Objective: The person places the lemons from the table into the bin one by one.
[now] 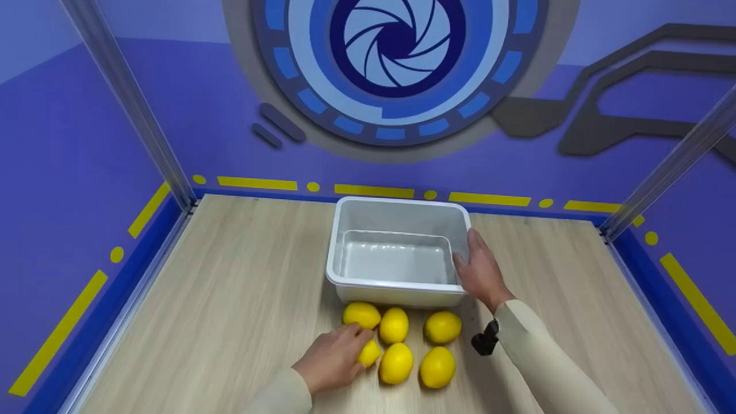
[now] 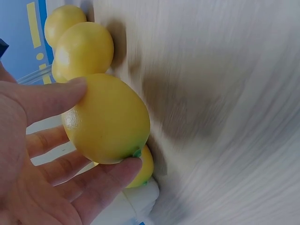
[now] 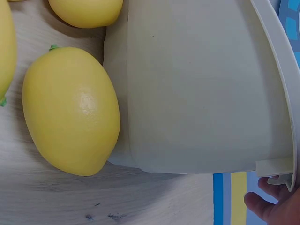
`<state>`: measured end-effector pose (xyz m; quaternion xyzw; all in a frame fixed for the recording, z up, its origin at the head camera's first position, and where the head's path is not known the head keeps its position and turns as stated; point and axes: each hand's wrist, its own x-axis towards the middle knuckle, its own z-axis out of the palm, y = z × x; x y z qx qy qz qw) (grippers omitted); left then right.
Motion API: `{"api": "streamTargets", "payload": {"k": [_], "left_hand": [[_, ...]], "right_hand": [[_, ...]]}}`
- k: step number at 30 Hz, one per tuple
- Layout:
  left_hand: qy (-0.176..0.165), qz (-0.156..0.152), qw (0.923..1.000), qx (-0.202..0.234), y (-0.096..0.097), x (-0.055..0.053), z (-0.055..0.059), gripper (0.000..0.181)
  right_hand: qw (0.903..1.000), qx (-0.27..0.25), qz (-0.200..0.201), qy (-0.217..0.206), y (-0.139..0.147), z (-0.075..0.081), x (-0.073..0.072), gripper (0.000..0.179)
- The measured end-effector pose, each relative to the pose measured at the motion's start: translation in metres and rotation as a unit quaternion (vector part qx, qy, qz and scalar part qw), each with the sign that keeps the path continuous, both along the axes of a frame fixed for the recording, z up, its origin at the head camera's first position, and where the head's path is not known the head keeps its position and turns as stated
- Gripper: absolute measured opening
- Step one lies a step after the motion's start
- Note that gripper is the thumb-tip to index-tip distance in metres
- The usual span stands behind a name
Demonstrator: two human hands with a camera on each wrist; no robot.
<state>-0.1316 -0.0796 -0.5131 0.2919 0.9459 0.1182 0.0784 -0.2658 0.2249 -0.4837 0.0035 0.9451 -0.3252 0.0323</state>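
Note:
In the head view my left hand (image 1: pixel 336 357) grips a yellow lemon (image 1: pixel 368 353) at the near left of a group of lemons. The left wrist view shows thumb and fingers spread around this lemon (image 2: pixel 108 119), its green stem tip by one fingertip. My right hand (image 1: pixel 483 276) holds the right rim of a white plastic bin (image 1: pixel 397 285), thumb on the inner side. Seen from the right wrist, fingers (image 3: pixel 260 205) curl at the bin's rim beside a small tab. Inside the bin, only its bare bottom shows.
Several other lemons lie in front of the bin, among them one at the front right (image 1: pixel 437 367) and one close to the bin wall (image 1: pixel 361 315). The wooden table (image 1: pixel 253 276) ends at blue patterned walls (image 1: pixel 190 115) at the back and sides.

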Motion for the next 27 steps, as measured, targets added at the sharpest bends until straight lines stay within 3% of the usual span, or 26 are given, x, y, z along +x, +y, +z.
{"api": "streamTargets", "payload": {"k": [19, 27], "left_hand": [[0.014, -0.005, 0.9999, 0.002, -0.002, -0.006, 0.006, 0.049], [0.004, -0.001, 1.0000, 0.004, -0.002, -0.006, 0.012, 0.050]], "right_hand": [[0.9999, -0.011, -0.004, -0.011, -0.001, 0.000, -0.001, 0.073], [0.9999, -0.009, -0.002, -0.009, 0.000, 0.001, 0.000, 0.074]]}}
